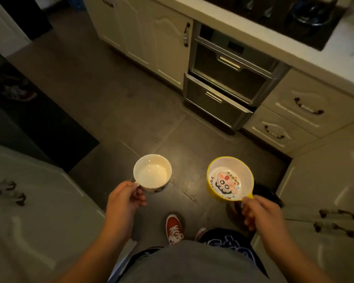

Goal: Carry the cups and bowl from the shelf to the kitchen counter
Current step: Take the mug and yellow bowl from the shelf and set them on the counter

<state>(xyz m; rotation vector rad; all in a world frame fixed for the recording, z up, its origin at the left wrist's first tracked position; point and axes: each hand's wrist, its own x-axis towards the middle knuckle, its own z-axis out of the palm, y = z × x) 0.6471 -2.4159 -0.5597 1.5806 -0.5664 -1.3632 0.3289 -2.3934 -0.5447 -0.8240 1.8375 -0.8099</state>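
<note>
A white cup (152, 173) with a dark printed pattern low on its side hangs level over the floor, and my left hand (124, 198) grips its handle. A yellow-rimmed bowl (230, 178) with a cartoon face printed inside is held by its short handle in my right hand (261, 213). Both vessels look empty and sit upright at about waist height, roughly a hand's width apart. The kitchen counter (278, 50), pale with a black hob set into it, runs across the upper right, well beyond both hands.
Cream cabinets (151, 33) and drawers (294, 111) line the far and right sides, with a steel oven (229, 78) whose lower drawer stands slightly out. A pale cabinet (29, 201) is close on my left. My red shoe (174, 227) stands on the dark tiled floor.
</note>
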